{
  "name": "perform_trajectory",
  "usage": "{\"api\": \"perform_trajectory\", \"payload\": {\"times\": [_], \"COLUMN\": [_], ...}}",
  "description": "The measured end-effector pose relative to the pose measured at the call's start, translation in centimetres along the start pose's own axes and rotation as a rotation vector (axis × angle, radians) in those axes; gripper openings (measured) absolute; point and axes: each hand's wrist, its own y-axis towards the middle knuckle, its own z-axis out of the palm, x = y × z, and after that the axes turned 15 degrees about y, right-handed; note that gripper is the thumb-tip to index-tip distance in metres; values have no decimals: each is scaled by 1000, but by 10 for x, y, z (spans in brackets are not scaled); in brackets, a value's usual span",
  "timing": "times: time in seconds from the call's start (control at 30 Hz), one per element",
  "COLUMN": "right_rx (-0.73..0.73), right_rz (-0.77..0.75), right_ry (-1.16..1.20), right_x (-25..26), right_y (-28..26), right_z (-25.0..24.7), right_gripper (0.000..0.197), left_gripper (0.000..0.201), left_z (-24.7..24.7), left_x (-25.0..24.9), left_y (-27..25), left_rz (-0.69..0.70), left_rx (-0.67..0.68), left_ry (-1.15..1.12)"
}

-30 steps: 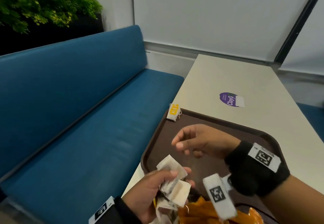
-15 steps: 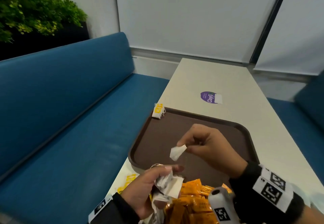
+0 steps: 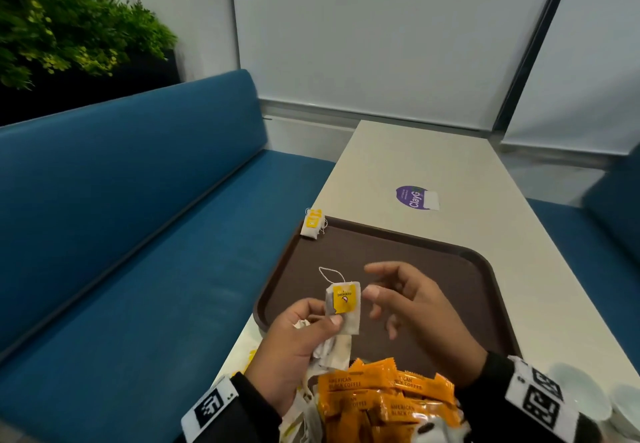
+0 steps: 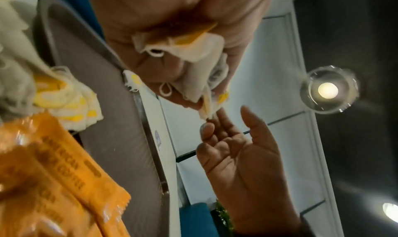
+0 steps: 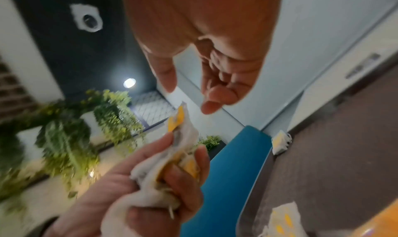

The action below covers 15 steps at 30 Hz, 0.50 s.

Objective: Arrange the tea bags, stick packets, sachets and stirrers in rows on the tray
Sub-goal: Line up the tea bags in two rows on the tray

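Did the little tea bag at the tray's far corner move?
No. The small yellow-tagged tea bag lies on the far left corner rim of the brown plastic tray, just as before; only the camera shifted.

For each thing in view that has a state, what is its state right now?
Left hand: grips a bunch of tea bags, top one upright with its yellow tag showing.
Right hand: open, holds nothing, beside the top tea bag.
Tray: on the table, mostly bare.
Lone tea bag: lies at the tray's far left corner.
Coffee packets: heaped at the near edge, unsorted.
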Motion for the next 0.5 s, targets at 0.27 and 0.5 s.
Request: {"api": "perform_trajectory", "payload": {"times": [0.27,0.5], "right_rx": [8,-11], "right_rz": [-10,62], "right_ry": [-26,225], "right_x": [-2,4], "right_y": [25,64], "right_z": [9,15], "right_gripper": [7,5], "left_gripper": [12,15], "left_z": [-17,-34], "left_x": [6,9], "left_y": [14,24], "left_rz": [-34,-168], "left_rx": [-79,-117], "left_ry": [127,-56]}}
